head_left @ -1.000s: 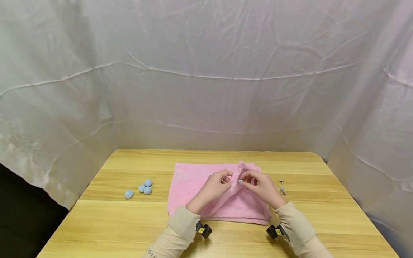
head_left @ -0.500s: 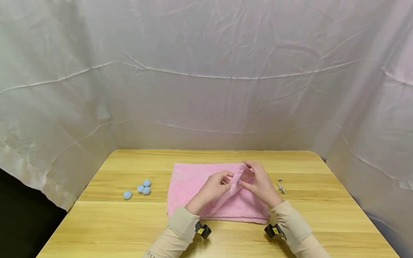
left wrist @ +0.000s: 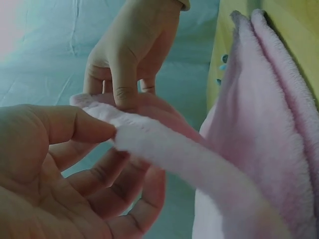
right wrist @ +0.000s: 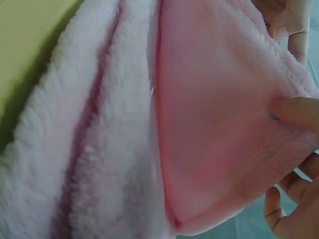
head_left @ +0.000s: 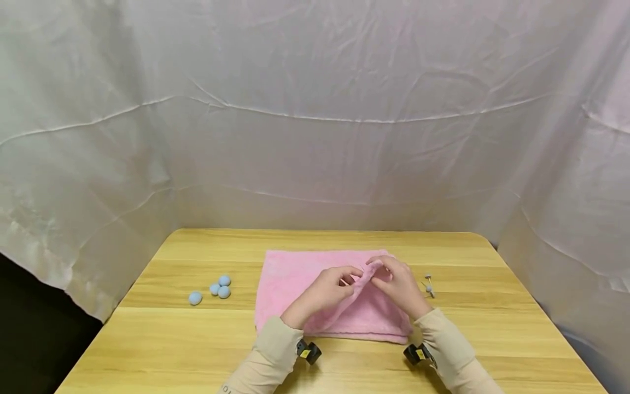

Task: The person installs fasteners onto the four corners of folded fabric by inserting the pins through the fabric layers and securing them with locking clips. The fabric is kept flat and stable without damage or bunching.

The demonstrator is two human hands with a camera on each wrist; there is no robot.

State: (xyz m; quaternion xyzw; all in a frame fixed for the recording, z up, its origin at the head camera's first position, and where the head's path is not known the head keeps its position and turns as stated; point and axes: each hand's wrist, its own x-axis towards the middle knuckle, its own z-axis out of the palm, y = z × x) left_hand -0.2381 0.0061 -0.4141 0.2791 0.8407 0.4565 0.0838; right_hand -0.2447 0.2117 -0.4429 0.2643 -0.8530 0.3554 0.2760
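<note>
A folded pink fleece blanket point(head_left: 295, 268) lies on the table, its right corner lifted and turned back. My left hand point(head_left: 322, 291) pinches the raised edge between thumb and finger; in the left wrist view the thumb point(left wrist: 84, 127) lies over the fleece. Facing it, my right hand point(head_left: 400, 289) grips the same corner, thumb on the inner face and fingers behind. Under that thumb, a small blue pin head point(right wrist: 273, 115) shows in the right wrist view. The pin's shaft is hidden.
Several round pale-blue caps point(head_left: 195, 298) lie on the wooden table point(head_left: 162, 350) left of the blanket. A few blue-headed pins point(head_left: 429, 287) lie right of my right hand. Hanging grey cloth point(head_left: 315, 158) surrounds the table's back and sides.
The right hand has gone from holding the blue pin head at the cloth's face to gripping the corner with fingers behind it. The raised edge has dropped slightly; the left hand keeps its pinch.
</note>
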